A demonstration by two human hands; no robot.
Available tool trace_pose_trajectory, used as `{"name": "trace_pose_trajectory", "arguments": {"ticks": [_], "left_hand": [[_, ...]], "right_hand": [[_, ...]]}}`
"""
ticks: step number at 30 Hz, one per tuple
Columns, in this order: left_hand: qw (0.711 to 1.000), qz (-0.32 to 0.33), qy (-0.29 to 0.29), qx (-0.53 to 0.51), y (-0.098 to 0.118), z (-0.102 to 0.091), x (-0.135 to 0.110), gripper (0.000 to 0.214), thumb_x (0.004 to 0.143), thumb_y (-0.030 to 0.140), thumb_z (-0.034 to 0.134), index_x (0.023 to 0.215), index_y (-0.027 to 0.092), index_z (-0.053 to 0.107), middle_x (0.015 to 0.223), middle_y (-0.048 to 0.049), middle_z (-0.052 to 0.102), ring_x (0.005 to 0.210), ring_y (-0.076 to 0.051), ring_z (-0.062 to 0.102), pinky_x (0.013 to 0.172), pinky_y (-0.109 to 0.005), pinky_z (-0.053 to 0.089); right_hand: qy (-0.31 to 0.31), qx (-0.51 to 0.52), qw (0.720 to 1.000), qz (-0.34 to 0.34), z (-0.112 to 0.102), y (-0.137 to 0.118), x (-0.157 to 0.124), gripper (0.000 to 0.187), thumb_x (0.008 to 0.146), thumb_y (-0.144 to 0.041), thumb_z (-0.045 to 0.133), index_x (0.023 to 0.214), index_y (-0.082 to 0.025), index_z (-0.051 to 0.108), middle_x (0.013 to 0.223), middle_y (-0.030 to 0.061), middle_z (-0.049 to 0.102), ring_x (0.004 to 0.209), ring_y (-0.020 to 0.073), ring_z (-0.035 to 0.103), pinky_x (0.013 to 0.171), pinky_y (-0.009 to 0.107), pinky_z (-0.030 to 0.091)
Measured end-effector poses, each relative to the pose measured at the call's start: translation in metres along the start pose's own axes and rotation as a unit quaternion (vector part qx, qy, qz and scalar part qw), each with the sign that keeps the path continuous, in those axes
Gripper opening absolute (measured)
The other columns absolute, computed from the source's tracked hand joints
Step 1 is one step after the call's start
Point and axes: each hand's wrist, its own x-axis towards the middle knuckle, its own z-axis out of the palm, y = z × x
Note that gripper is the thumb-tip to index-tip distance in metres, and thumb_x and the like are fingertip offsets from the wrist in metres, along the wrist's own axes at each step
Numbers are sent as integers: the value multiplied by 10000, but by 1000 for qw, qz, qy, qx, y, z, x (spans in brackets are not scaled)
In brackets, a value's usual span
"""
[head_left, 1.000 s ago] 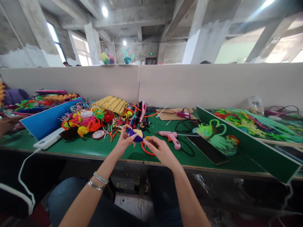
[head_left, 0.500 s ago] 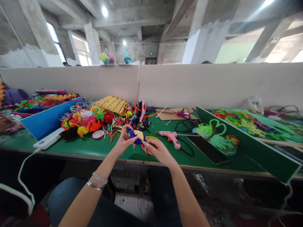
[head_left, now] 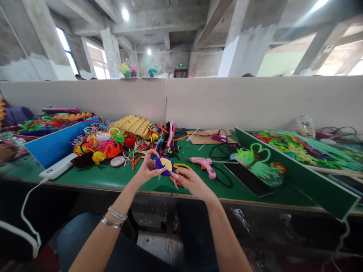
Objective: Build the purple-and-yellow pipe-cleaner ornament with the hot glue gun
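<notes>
My left hand (head_left: 146,169) pinches a small round piece of purple and yellow pipe cleaner (head_left: 163,164), held above the front of the green table (head_left: 113,176). My right hand (head_left: 190,182) is closed beside it, fingertips touching the piece's right side. Red and yellow pipe-cleaner loops (head_left: 181,167) lie on the table just under my right hand. Two bracelets (head_left: 114,218) sit on my left wrist.
A heap of coloured pipe cleaners (head_left: 124,142) lies behind my hands. A pink glue gun (head_left: 204,164) rests to the right, near a black tablet (head_left: 247,177). A blue board (head_left: 58,142) and green board (head_left: 295,174) flank the spot. Another person's hand (head_left: 6,151) shows far left.
My hands have turned the purple and yellow piece slightly and shifted a little right. The other person's hand at the far left has drawn back.
</notes>
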Motion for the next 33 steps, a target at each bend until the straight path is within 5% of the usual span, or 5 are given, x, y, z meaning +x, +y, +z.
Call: {"name": "trace_pose_trajectory", "arguments": {"ticks": [20,33], "left_hand": [[993,-38,-3,113,10,4,-4,667,552,204,780,972,233,263,585,100,518,454,-50,510,412,-125,301],[992,-42,26,113,6,8,-6,623,561,258,779,940,241,284,546,125,471,402,-43,459,391,-124,351]], "right_hand": [[20,-28,999,25,-12,3,-3,256,839,-368,495,696,-169,567,653,-17,515,591,96,425,553,216,343],[-14,16,999,31,-13,1,-2,339,844,-446,467,645,-174,502,583,-40,460,484,68,351,466,209,296]]}}
